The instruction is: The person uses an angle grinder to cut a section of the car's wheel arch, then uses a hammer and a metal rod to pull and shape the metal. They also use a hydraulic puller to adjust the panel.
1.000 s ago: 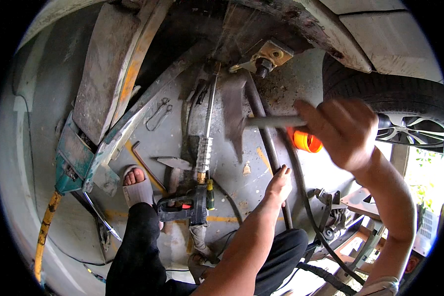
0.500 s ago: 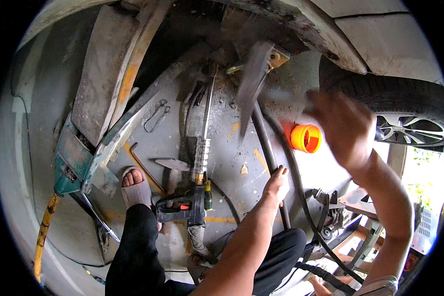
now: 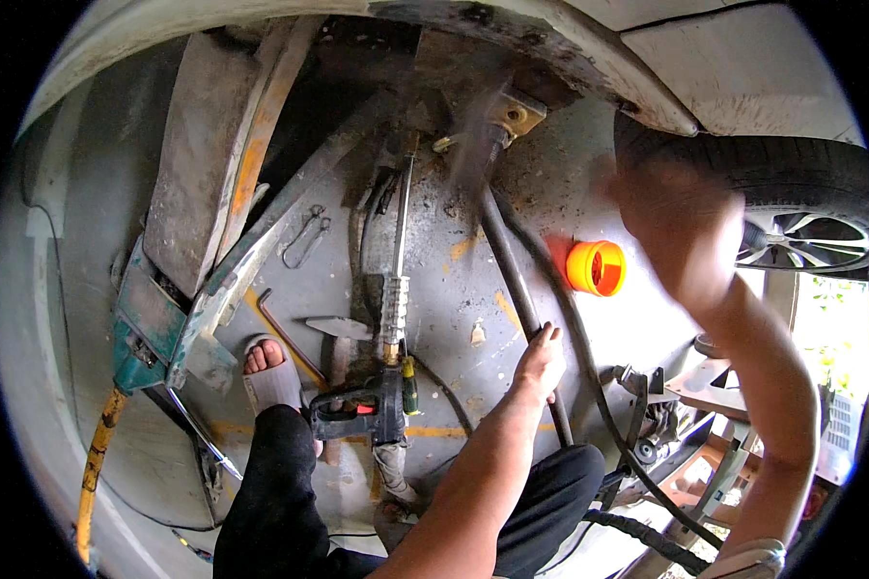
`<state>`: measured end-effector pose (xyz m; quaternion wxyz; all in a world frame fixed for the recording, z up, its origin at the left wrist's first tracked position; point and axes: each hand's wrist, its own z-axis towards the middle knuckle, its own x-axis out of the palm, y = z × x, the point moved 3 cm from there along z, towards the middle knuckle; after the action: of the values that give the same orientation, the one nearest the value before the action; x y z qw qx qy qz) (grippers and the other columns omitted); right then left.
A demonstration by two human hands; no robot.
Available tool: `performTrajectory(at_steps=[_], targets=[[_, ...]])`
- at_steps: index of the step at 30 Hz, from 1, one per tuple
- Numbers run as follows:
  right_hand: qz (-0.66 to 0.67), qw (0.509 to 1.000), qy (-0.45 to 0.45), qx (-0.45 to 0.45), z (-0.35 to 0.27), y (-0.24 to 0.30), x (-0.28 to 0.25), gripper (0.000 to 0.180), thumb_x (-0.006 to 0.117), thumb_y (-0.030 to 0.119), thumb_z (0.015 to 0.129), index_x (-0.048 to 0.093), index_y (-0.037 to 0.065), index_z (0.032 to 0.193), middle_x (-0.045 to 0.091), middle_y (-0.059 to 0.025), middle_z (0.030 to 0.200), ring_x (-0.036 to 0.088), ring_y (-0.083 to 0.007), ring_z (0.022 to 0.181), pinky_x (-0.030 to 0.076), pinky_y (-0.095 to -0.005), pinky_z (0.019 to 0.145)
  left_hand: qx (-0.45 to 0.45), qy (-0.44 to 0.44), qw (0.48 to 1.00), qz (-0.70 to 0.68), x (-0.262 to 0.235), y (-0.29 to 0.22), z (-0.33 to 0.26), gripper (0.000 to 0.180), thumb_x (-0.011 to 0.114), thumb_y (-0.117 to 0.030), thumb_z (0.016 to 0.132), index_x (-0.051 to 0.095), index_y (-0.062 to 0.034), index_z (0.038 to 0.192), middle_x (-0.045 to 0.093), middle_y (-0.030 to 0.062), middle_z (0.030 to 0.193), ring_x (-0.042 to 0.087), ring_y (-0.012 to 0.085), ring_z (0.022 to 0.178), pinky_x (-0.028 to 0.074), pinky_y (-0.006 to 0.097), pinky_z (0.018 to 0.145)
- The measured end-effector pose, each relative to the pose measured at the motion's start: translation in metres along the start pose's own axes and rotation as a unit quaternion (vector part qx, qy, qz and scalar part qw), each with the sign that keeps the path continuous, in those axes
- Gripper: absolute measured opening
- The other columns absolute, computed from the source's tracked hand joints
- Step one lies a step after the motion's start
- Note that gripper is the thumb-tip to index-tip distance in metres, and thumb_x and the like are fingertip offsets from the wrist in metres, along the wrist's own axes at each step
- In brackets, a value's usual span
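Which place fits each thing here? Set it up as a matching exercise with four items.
Things:
1. left hand
2. right hand
3. orange cap
4. sandalled foot

Places or states:
a. lying on the grey floor beside the tyre
b. blurred, raised in front of the tyre
c. gripping the long dark bar
d. planted on the floor near the power tool

Pairs: 1-c, 2-b, 3-a, 4-d
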<state>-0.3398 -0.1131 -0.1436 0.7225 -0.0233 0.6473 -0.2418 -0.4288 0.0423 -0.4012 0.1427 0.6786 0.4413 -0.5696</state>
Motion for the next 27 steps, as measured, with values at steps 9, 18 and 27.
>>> performTrajectory(at_steps=[9,18,27], targets=[[0.093,0.996,0.008,0.0,0.005,0.021,-0.011,0.027,0.074,0.029,0.076,0.068,0.015,0.099,0.058,0.0012,0.069,0.061,-0.0129,0.056,0.049,-0.0281,0.046,0.002,0.018,1.0,-0.02,0.003,-0.001,0.002,0.067,0.078,-0.065,0.05,0.078,-0.0156,0.096,0.07,-0.0031,0.107,0.045,0.0204,0.122,0.022,0.037,0.112],[0.04,0.998,0.014,-0.05,-0.005,0.033,-0.016,0.033,0.074,0.029,0.067,0.071,0.015,0.097,0.061,0.0001,0.079,0.061,-0.0119,0.061,0.05,-0.0292,0.049,0.01,0.012,0.999,0.031,-0.004,-0.001,-0.004,0.073,0.072,-0.073,0.06,0.076,-0.0138,0.103,0.068,-0.0008,0.111,0.047,0.0204,0.119,0.025,0.042,0.111],[0.026,0.998,0.034,-0.045,-0.022,0.017,-0.015,0.025,0.072,0.024,0.071,0.07,0.011,0.093,0.054,-0.0006,0.069,0.057,-0.0122,0.056,0.045,-0.0292,0.044,-0.012,-0.104,0.989,0.107,-0.025,-0.002,-0.009,0.069,0.075,-0.069,0.058,0.077,-0.0147,0.101,0.069,0.001,0.108,0.047,0.0213,0.118,0.025,0.042,0.111]])
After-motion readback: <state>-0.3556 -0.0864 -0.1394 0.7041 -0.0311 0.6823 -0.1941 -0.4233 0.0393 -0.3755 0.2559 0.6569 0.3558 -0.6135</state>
